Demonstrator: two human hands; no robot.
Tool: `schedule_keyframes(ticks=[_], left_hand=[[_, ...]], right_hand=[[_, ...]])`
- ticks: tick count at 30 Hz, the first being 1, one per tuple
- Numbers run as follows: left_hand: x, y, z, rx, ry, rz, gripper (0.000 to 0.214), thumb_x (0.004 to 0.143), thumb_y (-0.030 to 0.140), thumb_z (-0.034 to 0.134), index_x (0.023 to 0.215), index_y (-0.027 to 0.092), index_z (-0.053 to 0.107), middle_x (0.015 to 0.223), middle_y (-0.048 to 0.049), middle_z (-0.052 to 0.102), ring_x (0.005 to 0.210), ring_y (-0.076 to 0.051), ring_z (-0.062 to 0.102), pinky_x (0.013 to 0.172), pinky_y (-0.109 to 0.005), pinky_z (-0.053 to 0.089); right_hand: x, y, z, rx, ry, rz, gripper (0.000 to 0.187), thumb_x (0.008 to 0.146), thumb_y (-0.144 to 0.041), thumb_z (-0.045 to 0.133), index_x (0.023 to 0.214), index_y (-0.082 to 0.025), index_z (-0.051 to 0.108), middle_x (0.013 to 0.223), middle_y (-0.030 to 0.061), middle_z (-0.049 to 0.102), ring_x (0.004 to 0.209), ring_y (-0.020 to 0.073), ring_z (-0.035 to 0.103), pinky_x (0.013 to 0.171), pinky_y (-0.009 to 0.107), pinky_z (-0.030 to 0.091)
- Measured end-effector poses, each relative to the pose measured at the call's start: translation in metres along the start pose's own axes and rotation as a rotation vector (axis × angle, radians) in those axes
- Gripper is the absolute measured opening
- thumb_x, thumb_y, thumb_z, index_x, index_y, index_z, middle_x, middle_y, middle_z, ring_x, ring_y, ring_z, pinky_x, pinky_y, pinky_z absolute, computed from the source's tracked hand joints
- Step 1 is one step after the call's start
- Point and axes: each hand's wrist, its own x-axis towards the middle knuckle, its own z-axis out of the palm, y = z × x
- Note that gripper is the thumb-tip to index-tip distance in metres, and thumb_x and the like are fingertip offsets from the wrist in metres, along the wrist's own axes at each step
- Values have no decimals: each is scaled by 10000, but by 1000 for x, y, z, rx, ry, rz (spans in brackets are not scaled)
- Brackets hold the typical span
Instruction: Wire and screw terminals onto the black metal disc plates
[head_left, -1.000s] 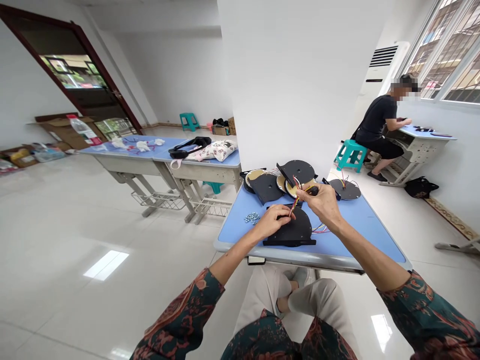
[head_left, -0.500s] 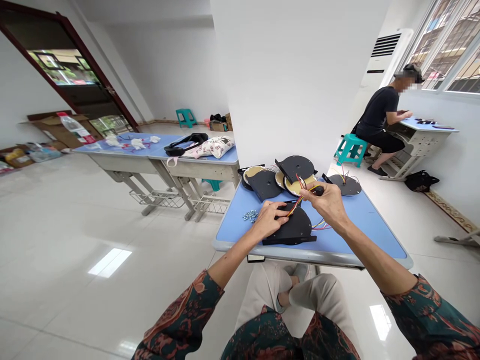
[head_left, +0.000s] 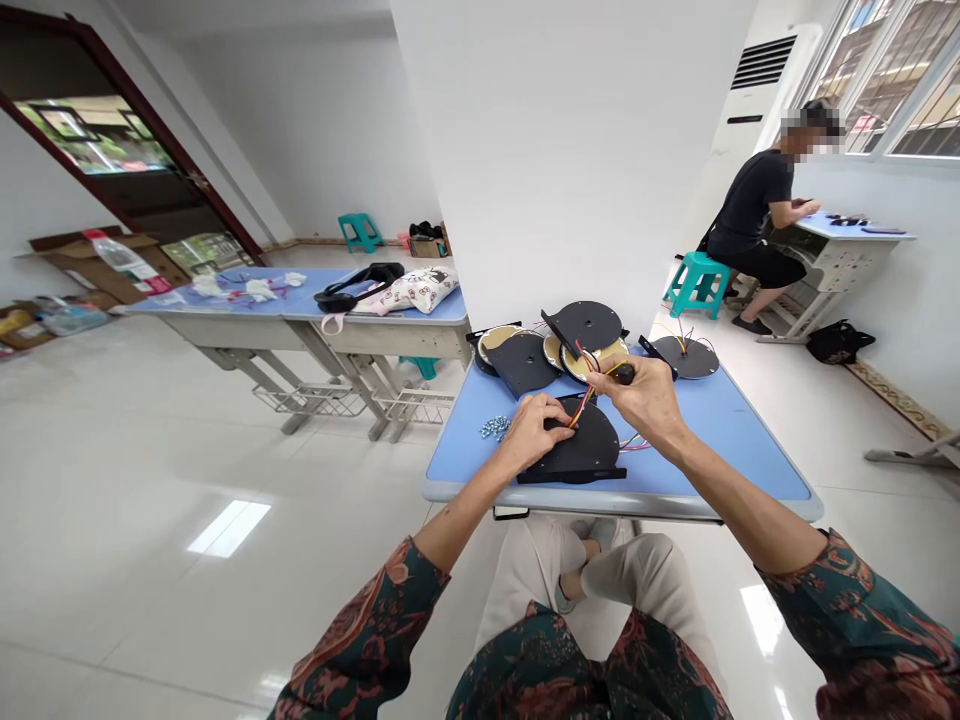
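Observation:
A round black disc plate (head_left: 592, 450) with a straight flanged edge lies near the front of the blue table. My left hand (head_left: 534, 432) rests on its left side, thumb and fingers closed around the lower end of a bundle of coloured wires (head_left: 578, 408) rising from the disc. Just above, my right hand (head_left: 646, 400) pinches the upper part of these red, yellow and dark wires. A rounded black handle (head_left: 624, 373) sticks out of the same hand; the rest of that tool is hidden. More wires (head_left: 636, 443) trail from the disc's right side.
Several black and gold discs (head_left: 589, 325) are piled at the table's back, another disc (head_left: 694, 360) at the back right. Small screws (head_left: 495, 428) lie left of my left hand. A co-worker (head_left: 757, 205) sits at a far desk; side tables (head_left: 300, 305) stand left.
The view has shifted slightly, so the room sits a little differently. My fingers have moved a little along the wires; both hands stay over the same disc.

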Motion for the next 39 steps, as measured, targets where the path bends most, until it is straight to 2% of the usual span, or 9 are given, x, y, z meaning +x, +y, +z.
schedule_keyframes(ticks=[8,11,14,16,22,24,30,33,39], left_hand=[[-4,-4,-8,-40,46,-16,93,750,175,800,829,222,786,1027,-56,709,1049,-247,641,1044,-446,452],[-11,-15,-12,-183,153,-45,84,795,223,737,866,226,782,1048,-62,724,1067,-242,650,1039,-424,474],[-23,-26,-9,-367,278,-208,193,821,299,685,969,194,750,1042,-74,725,944,-213,673,911,-363,540],[-32,-30,-5,-440,270,-326,260,830,350,666,1011,172,721,975,-71,723,811,-188,671,804,-334,559],[-49,-13,-2,-213,451,-247,225,859,358,670,1010,196,715,996,-78,713,892,-207,660,896,-365,554],[-49,2,-5,-364,404,-295,304,882,407,680,1093,189,686,978,-77,720,884,-210,681,888,-372,570],[-33,45,-6,-1243,-81,-426,465,905,558,669,1152,164,658,1042,-114,754,892,-237,751,865,-415,621],[-22,59,4,-1439,-118,-466,368,888,440,722,1110,156,651,973,-106,768,835,-227,759,841,-418,634],[-4,86,34,-1503,-55,-540,154,824,180,726,945,128,647,764,-71,749,671,-196,734,774,-395,639]], right_hand=[[11,-2,-3,53,9,53,211,677,-379,709,678,-168,695,562,-2,593,550,130,466,554,286,353],[19,-1,-9,159,14,118,260,636,-420,748,676,-175,669,552,-7,582,536,128,463,519,275,342],[23,-5,-13,158,-27,129,281,638,-433,763,666,-173,660,540,-17,556,516,108,432,497,263,316],[23,-8,-15,131,-52,121,283,650,-429,766,652,-170,653,536,-21,543,505,96,417,485,256,301],[28,-15,-27,209,-48,145,311,607,-392,834,656,-159,633,511,-33,505,450,67,373,425,238,230],[31,-19,-32,286,-53,128,331,602,-377,857,623,-164,605,471,-55,440,425,55,337,408,233,199],[42,-43,-41,397,-121,115,363,613,-321,906,597,-159,582,494,-35,502,374,15,282,366,210,157],[49,-48,-48,392,-128,136,340,619,-288,911,605,-151,600,512,-22,536,366,10,284,350,199,143],[56,-42,-73,319,-97,164,298,611,-255,909,598,-127,640,513,-6,552,343,8,284,328,198,131]])
